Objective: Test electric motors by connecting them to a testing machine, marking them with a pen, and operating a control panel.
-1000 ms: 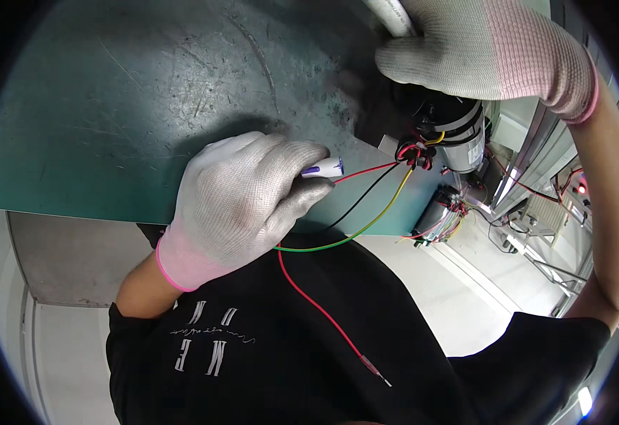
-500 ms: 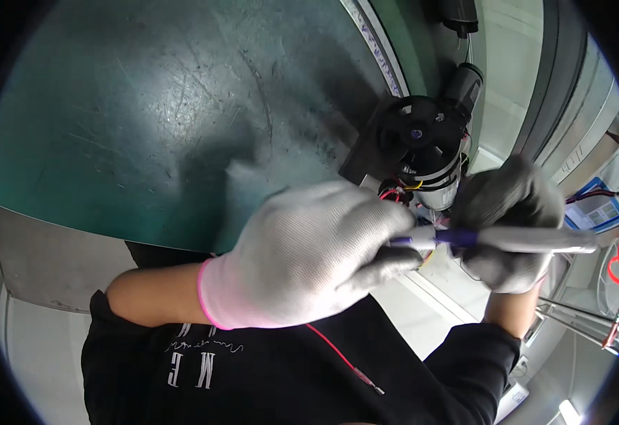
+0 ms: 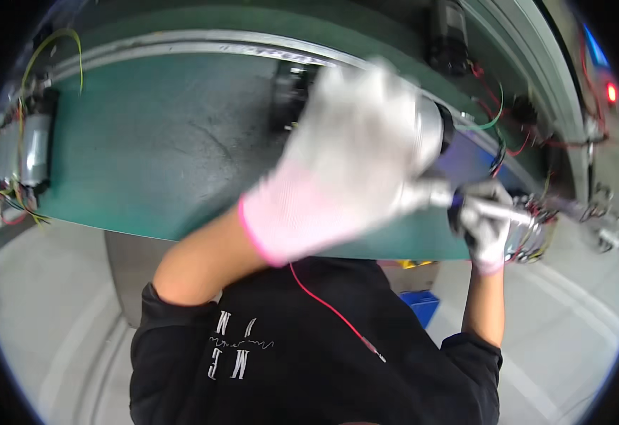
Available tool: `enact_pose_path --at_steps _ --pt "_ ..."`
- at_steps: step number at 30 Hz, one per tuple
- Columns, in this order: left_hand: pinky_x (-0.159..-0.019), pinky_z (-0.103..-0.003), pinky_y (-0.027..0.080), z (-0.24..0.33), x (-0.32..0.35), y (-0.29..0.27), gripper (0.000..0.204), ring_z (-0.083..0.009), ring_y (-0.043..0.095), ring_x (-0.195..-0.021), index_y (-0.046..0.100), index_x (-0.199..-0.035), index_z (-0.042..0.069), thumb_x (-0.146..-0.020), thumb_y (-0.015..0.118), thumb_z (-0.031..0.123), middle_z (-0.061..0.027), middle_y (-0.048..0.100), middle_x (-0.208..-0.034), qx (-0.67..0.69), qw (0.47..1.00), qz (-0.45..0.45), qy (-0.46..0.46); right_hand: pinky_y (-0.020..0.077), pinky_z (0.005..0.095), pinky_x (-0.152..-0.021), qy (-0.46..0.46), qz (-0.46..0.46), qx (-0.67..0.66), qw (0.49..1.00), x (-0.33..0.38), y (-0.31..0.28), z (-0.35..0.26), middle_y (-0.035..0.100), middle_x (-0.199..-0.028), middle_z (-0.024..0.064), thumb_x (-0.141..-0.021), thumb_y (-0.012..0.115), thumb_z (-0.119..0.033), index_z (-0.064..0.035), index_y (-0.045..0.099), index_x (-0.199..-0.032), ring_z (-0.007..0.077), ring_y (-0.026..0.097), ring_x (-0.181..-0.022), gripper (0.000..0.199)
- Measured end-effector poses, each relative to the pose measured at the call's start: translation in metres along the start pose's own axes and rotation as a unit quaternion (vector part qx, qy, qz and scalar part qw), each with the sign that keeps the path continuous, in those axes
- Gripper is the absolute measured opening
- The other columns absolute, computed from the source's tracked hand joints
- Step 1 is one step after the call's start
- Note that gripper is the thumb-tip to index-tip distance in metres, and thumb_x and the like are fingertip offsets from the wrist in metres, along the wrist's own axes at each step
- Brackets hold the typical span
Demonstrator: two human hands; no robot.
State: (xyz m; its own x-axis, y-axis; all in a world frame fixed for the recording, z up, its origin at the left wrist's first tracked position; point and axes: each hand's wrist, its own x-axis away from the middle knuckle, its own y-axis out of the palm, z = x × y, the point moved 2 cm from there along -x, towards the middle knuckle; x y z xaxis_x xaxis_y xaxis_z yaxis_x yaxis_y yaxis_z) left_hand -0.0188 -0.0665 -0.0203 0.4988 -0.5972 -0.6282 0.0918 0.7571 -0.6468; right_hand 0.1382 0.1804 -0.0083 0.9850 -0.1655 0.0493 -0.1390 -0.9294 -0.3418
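- The left hand (image 3: 355, 159), in a white glove with a pink cuff, is blurred and curled closed around the near end of a slim pen-like tool (image 3: 490, 210).
- The right hand (image 3: 488, 230), gloved alike, grips the same tool further along, fingers wrapped shut.
- Both sit over the near right edge of the green worktop (image 3: 146, 156).
- A red wire (image 3: 334, 315) hangs below the left hand across the black shirt.
- A small motor with wires (image 3: 23, 152) lies at the worktop's far left.

packages: none | labels: none readable on any part | signs: none | screens: none | printed matter: white lettering on chest of black shirt (image 3: 253, 354), lower centre
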Motion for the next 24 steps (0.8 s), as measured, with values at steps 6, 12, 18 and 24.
enact_pose_path --at_steps 6,12,18,24 --pt "-0.103 -0.045 0.055 0.01 -0.08 0.058 0.07 -0.0386 0.068 -0.116 0.065 -0.127 0.003 -0.072 0.086 0.04 -0.0181 0.07 -0.115 -0.106 0.909 -0.383 -0.128 0.0547 0.0306 -0.068 0.049 0.198 -0.022 0.979 0.037 -0.01 0.117 0.074 -0.095 0.0106 -0.1 0.069 -0.002 0.0047 0.069 -0.12 0.021 0.07 -0.074 0.021" --pt "-0.099 -0.045 0.056 0.032 -0.059 0.075 0.074 -0.0372 0.068 -0.113 0.064 -0.132 0.004 -0.069 0.089 0.033 -0.0168 0.069 -0.118 -0.205 0.948 -0.244 0.005 0.0588 0.036 -0.088 -0.121 0.145 0.122 0.974 0.047 -0.003 0.134 0.077 -0.116 0.0175 -0.096 0.072 -0.001 0.0049 0.072 -0.118 0.032 0.076 -0.101 0.022" --pt "-0.099 -0.047 0.055 0.034 -0.058 0.067 0.075 -0.0355 0.066 -0.112 0.061 -0.135 0.006 -0.069 0.089 0.026 -0.015 0.066 -0.121 -0.111 0.982 -0.155 -0.001 0.0589 0.0363 -0.09 -0.12 0.135 0.122 0.976 0.046 -0.004 0.134 0.077 -0.119 0.0181 -0.094 0.073 0.0 0.0047 0.073 -0.117 0.0327 0.076 -0.104 0.023" --pt "-0.098 -0.045 0.055 0.025 -0.056 0.067 0.073 -0.036 0.066 -0.114 0.062 -0.136 0.007 -0.071 0.089 0.024 -0.0164 0.066 -0.12 -0.138 0.964 -0.217 0.059 0.059 0.0361 -0.091 -0.119 0.138 0.09 0.979 0.046 -0.006 0.132 0.076 -0.12 0.0187 -0.093 0.073 0.001 0.0053 0.073 -0.117 0.0327 0.076 -0.105 0.024"
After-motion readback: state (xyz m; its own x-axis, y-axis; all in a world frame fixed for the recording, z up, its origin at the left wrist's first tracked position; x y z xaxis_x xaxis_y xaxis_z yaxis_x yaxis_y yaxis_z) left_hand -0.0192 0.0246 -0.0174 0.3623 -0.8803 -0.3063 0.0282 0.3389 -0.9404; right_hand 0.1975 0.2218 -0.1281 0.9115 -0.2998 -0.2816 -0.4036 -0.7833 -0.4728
